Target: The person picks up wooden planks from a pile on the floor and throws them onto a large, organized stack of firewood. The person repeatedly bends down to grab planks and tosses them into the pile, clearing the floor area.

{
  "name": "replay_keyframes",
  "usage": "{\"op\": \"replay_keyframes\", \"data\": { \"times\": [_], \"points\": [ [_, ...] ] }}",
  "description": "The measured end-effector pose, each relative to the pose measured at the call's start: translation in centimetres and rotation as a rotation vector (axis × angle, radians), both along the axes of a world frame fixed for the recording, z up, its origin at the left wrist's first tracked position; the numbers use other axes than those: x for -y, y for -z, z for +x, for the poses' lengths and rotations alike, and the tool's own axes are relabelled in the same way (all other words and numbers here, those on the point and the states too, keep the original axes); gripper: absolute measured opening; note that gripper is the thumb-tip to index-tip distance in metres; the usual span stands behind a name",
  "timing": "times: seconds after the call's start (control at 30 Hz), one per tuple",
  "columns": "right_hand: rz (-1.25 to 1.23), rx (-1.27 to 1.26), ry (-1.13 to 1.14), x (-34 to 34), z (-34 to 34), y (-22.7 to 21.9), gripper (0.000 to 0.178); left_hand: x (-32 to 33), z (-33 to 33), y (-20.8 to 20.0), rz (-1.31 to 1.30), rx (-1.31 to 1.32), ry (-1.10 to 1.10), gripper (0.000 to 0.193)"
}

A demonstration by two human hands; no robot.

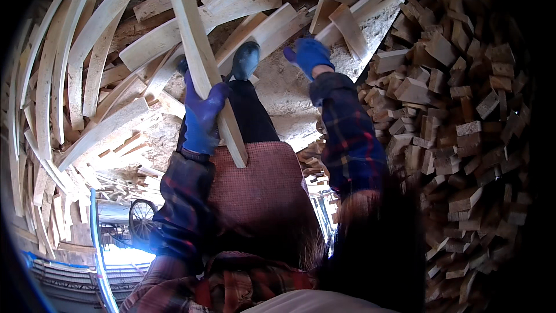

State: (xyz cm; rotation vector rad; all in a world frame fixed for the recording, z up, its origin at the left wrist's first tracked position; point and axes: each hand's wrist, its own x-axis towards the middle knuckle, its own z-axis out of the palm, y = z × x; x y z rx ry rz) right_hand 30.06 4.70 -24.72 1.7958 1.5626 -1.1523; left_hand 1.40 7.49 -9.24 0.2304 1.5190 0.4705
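Observation:
My left hand [204, 117], in a blue and purple work glove, is closed round a long pale wooden plank [194, 29]. The plank runs from the top of the view down to its squared end over my reddish checked apron [258, 182]. My right hand [313, 58], in a matching glove, is held out to the right, apart from that plank. Its thumb sticks out to the left and it holds nothing that I can see; its fingertips are partly hidden. A short board [349, 32] lies just beyond it to the right.
Loose planks [249, 0] lie across the dusty ground ahead, and curved-looking boards [61, 69] crowd the left. A tall stack of wood pieces [446, 116] lines the right side. My dark boot [245, 61] stands among the planks. A spoked wheel [142, 220] shows at lower left.

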Motion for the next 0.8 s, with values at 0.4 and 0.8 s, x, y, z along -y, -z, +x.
{"op": "replay_keyframes", "data": {
  "times": [0.4,0.8],
  "points": [
    [0.387,-0.527,2.167,-11.9,4.3,8.0,0.047,-0.2,-0.6,0.0,0.005,0.066,0.088,0.068],
    [0.35,-0.605,1.324,1.7,-18.0,-21.5,0.074,-0.4,-1.4,-1.0,-0.161,0.268,-0.14,0.053]
  ]
}}
